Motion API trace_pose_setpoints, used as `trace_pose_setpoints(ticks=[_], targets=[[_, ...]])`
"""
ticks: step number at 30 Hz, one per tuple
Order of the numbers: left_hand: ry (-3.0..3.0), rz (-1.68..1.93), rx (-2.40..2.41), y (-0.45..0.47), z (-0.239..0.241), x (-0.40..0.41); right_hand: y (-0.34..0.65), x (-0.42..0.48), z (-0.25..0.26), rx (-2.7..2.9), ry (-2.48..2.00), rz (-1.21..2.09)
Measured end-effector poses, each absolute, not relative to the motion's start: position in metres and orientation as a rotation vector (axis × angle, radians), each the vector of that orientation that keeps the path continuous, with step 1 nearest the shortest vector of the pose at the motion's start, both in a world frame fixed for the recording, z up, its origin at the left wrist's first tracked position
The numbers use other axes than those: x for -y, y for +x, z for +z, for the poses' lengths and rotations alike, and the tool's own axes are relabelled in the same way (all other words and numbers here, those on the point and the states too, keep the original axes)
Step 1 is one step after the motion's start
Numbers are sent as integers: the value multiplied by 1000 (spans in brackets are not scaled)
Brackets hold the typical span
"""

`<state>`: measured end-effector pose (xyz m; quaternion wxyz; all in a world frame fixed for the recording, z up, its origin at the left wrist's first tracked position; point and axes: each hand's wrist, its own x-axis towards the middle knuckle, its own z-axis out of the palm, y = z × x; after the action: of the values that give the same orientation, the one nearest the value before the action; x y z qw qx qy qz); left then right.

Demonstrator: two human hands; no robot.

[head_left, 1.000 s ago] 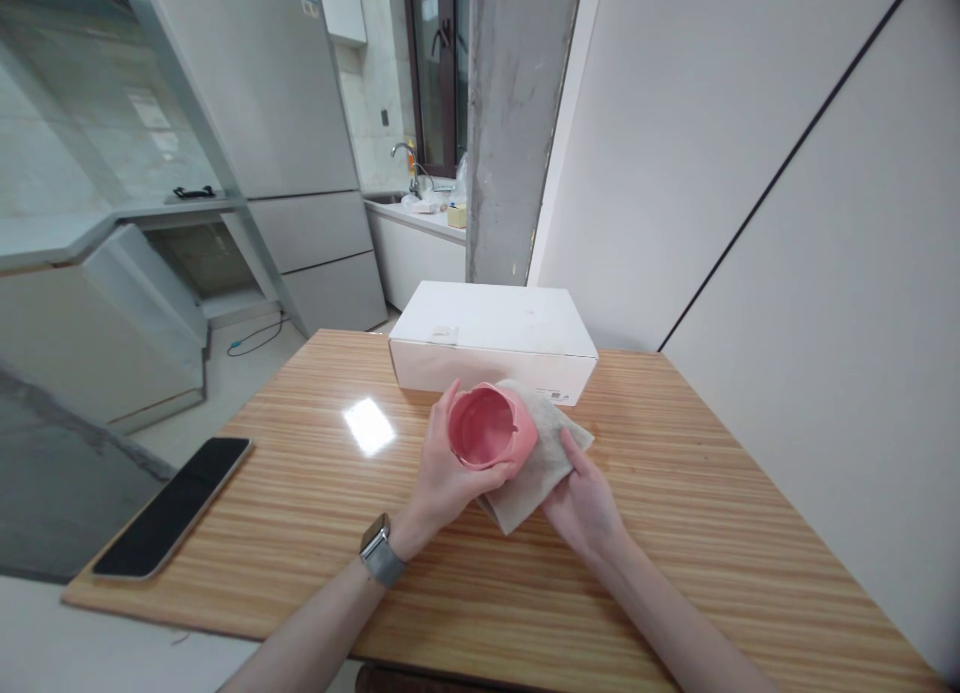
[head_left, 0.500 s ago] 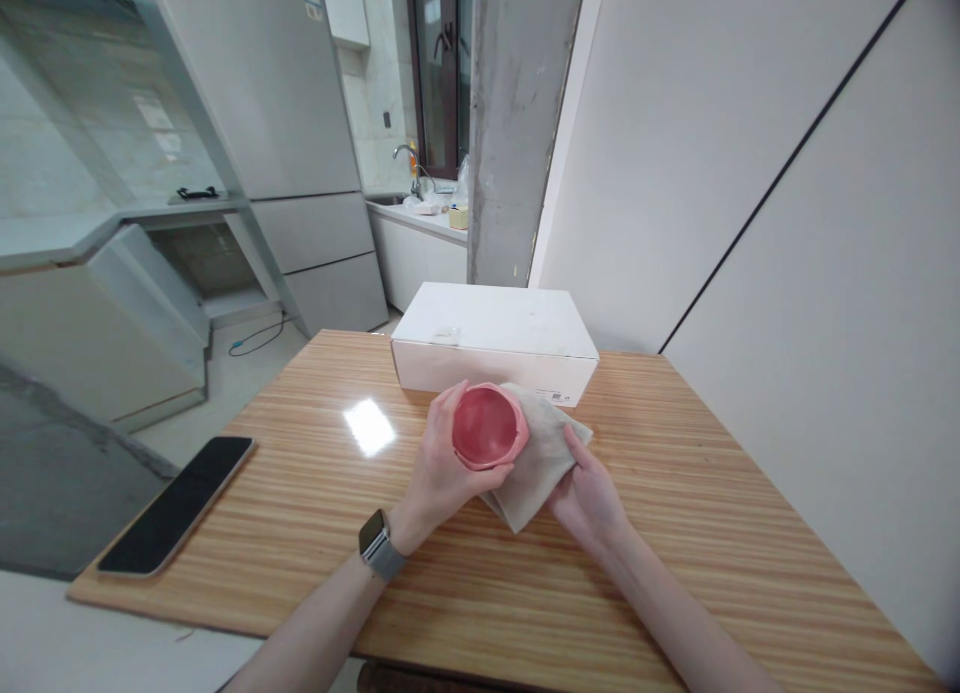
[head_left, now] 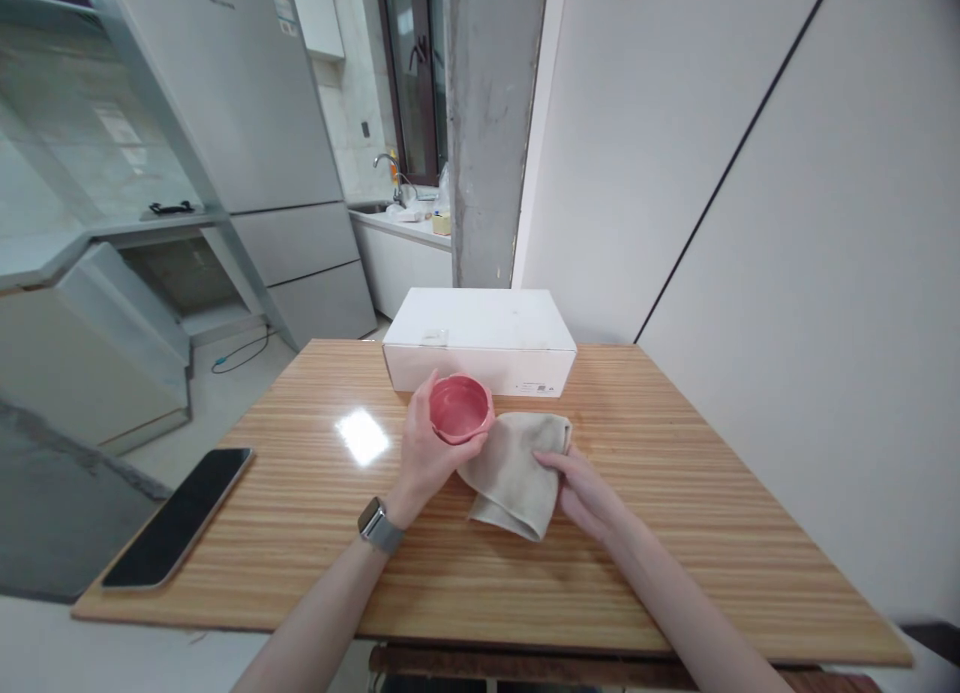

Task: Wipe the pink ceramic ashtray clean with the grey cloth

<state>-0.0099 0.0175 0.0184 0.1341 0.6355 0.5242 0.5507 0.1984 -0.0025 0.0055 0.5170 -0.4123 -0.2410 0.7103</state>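
A small pink bowl (head_left: pixel 460 410) with a faceted rim is held by my left hand (head_left: pixel 429 451), thumb in front and fingers round the far left side. Its open top tips toward me. My right hand (head_left: pixel 589 488) pinches the right edge of a folded beige cloth (head_left: pixel 521 468) between thumb and fingers. The cloth hangs just right of and below the bowl, its left edge close to my left thumb. Whether cloth and bowl touch I cannot tell.
Behind my hands a white cardboard box (head_left: pixel 480 321) sits on the wooden table (head_left: pixel 675 533). A dark-screened phone or tablet (head_left: pixel 180 518) lies at the table's left edge. Beyond are a fridge (head_left: pixel 225 103), a sink counter and a grey pillar; a white wall rises at right.
The cloth has dropped a little away from the bowl and shows more of its folded face. Bowl and left hand are slightly left and higher in view, while the camera has turned a little.
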Motion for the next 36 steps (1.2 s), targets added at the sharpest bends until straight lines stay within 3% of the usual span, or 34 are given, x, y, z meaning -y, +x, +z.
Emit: trace_pose_setpoints(ticks=[8, 16, 21, 36], targets=[[1656, 1566, -1426, -7, 18, -15, 262, 56, 10, 853, -1284, 1612], [1720, 1523, -1368, 0, 16, -11, 315, 65, -13, 1512, -1855, 550], [1686, 1494, -1291, 1, 12, -13, 326, 67, -19, 1605, -2056, 234], [1746, 1288, -963, 98, 28, -28, 373, 62, -34, 1393, -1945, 249]])
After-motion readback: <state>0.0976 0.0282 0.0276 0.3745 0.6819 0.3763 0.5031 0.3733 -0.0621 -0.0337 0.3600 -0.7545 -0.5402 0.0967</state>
